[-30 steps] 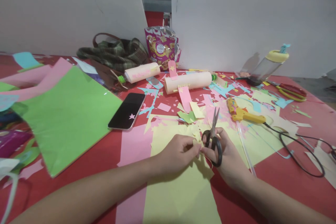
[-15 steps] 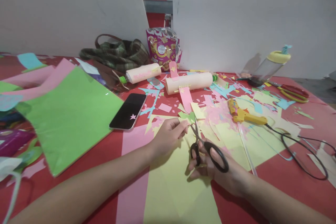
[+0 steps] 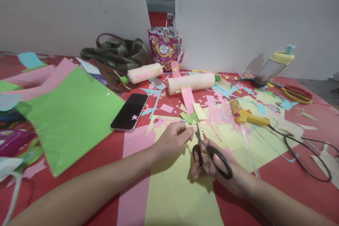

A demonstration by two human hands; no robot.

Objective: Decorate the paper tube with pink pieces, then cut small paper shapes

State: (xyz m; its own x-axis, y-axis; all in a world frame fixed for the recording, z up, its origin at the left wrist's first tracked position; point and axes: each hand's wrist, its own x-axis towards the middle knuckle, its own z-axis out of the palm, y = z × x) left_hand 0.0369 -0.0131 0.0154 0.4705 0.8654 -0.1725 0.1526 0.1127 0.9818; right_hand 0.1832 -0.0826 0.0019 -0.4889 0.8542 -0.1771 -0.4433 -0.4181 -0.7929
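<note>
My right hand (image 3: 225,169) holds black-handled scissors (image 3: 198,141), fingers through the loops and blades pointing away from me, nearly together. Thumb and fingertips of my left hand (image 3: 172,139) are pinched right beside the blades. Whatever sits in that pinch is too small to make out. Yellow paper sheets (image 3: 182,194) lie under both hands, overlapping a pink sheet (image 3: 134,183). Just past the scissor tips are a small yellow paper piece (image 3: 200,111) and a green scrap (image 3: 188,117).
A phone (image 3: 129,112) with a pink star on it lies left, beside green sheets (image 3: 74,116). Behind are two paper-covered tubes (image 3: 192,83) (image 3: 145,73), a snack bag (image 3: 164,47) and a plaid bag (image 3: 119,54). To the right are a yellow glue gun (image 3: 246,116), a bottle (image 3: 275,67) and red-yellow scissors (image 3: 296,93).
The scissor blades have moved closer together as the fingers of my right hand drew in. My left hand has shifted slightly right, toward the blades.
</note>
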